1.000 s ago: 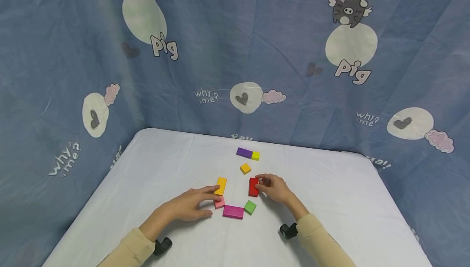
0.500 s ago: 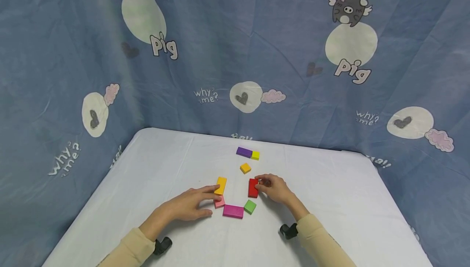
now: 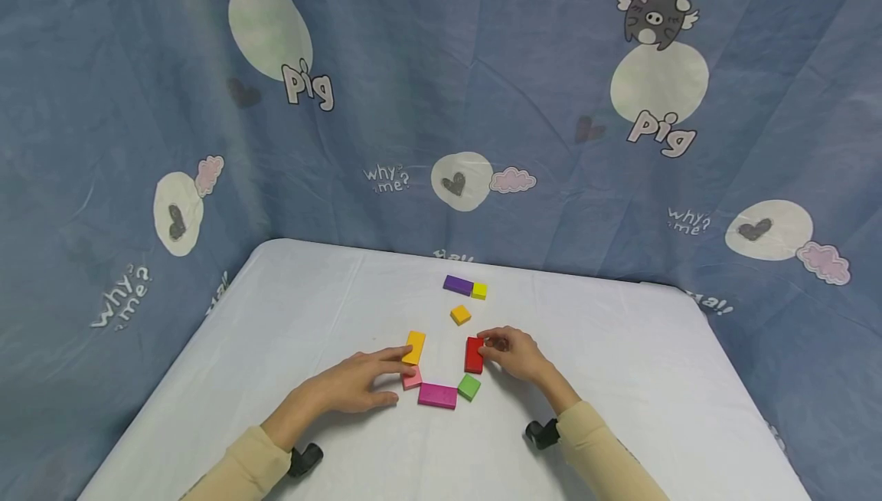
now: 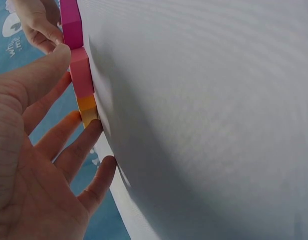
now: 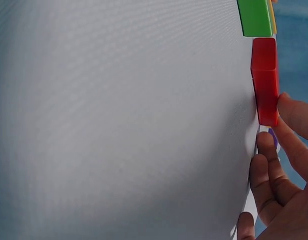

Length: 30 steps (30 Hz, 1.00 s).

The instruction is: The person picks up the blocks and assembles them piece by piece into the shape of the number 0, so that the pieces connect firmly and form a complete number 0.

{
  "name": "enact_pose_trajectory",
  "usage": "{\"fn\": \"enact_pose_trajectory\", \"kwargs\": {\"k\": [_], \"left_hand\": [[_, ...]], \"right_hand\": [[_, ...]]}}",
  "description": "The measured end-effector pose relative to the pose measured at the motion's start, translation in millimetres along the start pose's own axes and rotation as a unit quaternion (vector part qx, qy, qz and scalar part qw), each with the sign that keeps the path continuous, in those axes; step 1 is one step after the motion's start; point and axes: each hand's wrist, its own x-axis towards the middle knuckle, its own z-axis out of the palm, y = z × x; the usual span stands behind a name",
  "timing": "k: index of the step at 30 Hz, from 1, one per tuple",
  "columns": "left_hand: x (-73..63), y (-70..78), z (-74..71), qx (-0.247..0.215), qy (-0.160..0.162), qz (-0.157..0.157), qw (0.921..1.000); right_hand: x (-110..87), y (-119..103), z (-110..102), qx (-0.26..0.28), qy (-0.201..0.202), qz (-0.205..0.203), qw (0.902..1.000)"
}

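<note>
Right hand, right of centre in the head view: fingers curled, thumb and index finger closed on the red block at its right edge and far end. Block lies flat on the white counter, directly to the left of the hand. In the right wrist view it stands along the right edge of the frame, thumb against its side, other fingers bent below.

Left hand, left of centre: fingers spread and nearly straight, nothing gripped. Fingertips rest at the long yellow-orange block and the pink block, both just right of the hand; thumb apart from them, pointing right.

Layout, lower middle of the head view: yellow-orange block end to end with pink; pink meets the magenta block at its upper left corner; green block, turned at an angle, at the magenta's right end. Red is just above green; cannot tell whether they touch.

Above the gap between yellow-orange and red: small orange block, apart from the others. Higher up: purple block with yellow block against its right end.
</note>
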Motion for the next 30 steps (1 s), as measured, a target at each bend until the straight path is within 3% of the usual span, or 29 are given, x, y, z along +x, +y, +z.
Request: {"fn": "enact_pose_trajectory", "kwargs": {"k": [30], "left_hand": [[-0.6,1.0,-0.4,0.005,0.002,0.000,1.0000]], "right_hand": [[-2.2,0.8,0.4,-0.006,-0.004,0.004,1.0000]]}}
